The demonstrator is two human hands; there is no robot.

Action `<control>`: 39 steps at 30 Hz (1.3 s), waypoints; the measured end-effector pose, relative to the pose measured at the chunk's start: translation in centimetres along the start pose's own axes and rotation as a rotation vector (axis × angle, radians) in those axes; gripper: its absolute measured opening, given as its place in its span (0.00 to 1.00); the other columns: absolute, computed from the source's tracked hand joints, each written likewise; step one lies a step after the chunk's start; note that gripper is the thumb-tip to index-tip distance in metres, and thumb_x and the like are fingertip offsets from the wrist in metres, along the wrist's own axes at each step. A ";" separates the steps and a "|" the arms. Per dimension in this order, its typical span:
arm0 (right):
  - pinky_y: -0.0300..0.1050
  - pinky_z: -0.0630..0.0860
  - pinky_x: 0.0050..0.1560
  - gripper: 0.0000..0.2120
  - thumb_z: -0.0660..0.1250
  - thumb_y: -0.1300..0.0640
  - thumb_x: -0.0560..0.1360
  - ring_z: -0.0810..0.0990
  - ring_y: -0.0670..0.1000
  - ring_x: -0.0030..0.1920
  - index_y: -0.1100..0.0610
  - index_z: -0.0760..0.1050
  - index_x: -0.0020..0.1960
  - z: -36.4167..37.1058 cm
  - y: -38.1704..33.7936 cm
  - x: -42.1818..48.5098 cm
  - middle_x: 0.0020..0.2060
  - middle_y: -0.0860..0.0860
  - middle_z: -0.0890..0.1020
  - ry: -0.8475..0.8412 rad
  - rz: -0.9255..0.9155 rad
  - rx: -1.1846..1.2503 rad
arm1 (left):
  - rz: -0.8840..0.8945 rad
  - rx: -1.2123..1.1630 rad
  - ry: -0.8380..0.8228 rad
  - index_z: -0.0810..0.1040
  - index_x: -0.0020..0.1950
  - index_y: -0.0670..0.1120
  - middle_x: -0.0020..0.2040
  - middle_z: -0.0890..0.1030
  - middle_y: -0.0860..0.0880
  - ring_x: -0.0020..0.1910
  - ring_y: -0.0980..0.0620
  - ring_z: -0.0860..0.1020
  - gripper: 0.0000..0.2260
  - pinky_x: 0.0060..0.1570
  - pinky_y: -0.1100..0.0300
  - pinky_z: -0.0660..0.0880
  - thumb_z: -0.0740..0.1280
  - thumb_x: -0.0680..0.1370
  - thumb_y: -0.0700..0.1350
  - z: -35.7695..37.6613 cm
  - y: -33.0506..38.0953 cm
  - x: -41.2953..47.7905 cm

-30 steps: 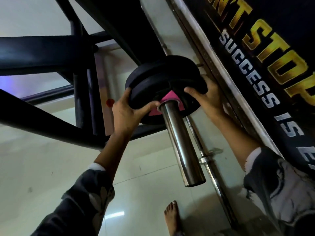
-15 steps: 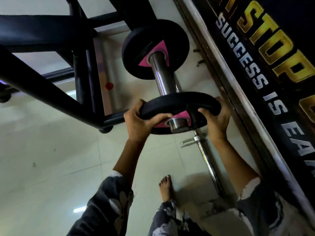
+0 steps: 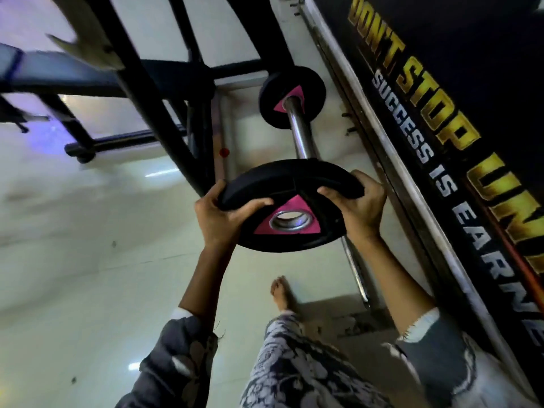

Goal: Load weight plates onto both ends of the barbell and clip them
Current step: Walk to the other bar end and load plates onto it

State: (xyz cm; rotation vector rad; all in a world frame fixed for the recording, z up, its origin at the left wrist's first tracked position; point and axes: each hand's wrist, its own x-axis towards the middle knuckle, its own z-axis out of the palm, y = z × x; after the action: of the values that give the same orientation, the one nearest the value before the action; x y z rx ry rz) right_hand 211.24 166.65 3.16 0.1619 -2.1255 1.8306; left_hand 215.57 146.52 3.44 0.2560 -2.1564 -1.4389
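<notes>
I hold a black weight plate (image 3: 291, 240) with a pink triangle around its steel hub. My left hand (image 3: 219, 220) grips its left rim and my right hand (image 3: 357, 206) grips its right rim. The plate sits at the near end of the chrome barbell sleeve (image 3: 300, 134); the hub ring appears hollow, so the plate looks just off the tip. Further up the sleeve a second black plate (image 3: 306, 83) with the same pink triangle rests against the collar.
A black bench rack frame (image 3: 141, 92) crosses the left. A dark wall banner (image 3: 441, 119) with gold and white lettering runs along the right, close to the plates. Another chrome bar (image 3: 357, 275) lies on the pale tiled floor, next to my bare foot (image 3: 281, 293).
The plate in my hands has slid back along the sleeve, from beside the inner plate to the sleeve's near end. The inner plate has stayed in place.
</notes>
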 end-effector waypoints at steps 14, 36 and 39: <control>0.31 0.57 0.23 0.29 0.63 0.27 0.61 0.67 0.44 0.23 0.53 0.62 0.25 16.3 -21.4 -10.6 0.19 0.39 0.63 -0.147 -0.451 0.082 | 0.161 0.207 0.466 0.66 0.29 0.38 0.28 0.63 0.48 0.30 0.55 0.61 0.28 0.26 0.54 0.61 0.73 0.57 0.61 -29.3 8.3 -4.7; 0.38 0.61 0.24 0.28 0.67 0.30 0.59 0.65 0.43 0.22 0.54 0.64 0.25 35.8 -26.6 -5.8 0.20 0.43 0.66 0.062 -0.378 -0.039 | 0.308 0.054 0.280 0.71 0.30 0.41 0.23 0.68 0.59 0.26 0.62 0.64 0.25 0.27 0.67 0.62 0.74 0.59 0.62 -41.9 2.4 15.2; 0.40 0.61 0.25 0.26 0.69 0.34 0.61 0.64 0.43 0.22 0.54 0.63 0.27 37.1 -26.0 -3.6 0.20 0.43 0.65 0.087 -0.402 -0.075 | 0.344 0.014 0.210 0.73 0.33 0.42 0.27 0.71 0.58 0.29 0.62 0.66 0.25 0.29 0.64 0.65 0.74 0.61 0.64 -41.2 1.6 18.6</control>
State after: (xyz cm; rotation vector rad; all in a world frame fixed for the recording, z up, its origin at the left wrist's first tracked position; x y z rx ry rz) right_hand 215.93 125.52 21.95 0.4469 -1.9288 1.4954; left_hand 221.70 106.12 22.88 0.0344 -1.9288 -1.1484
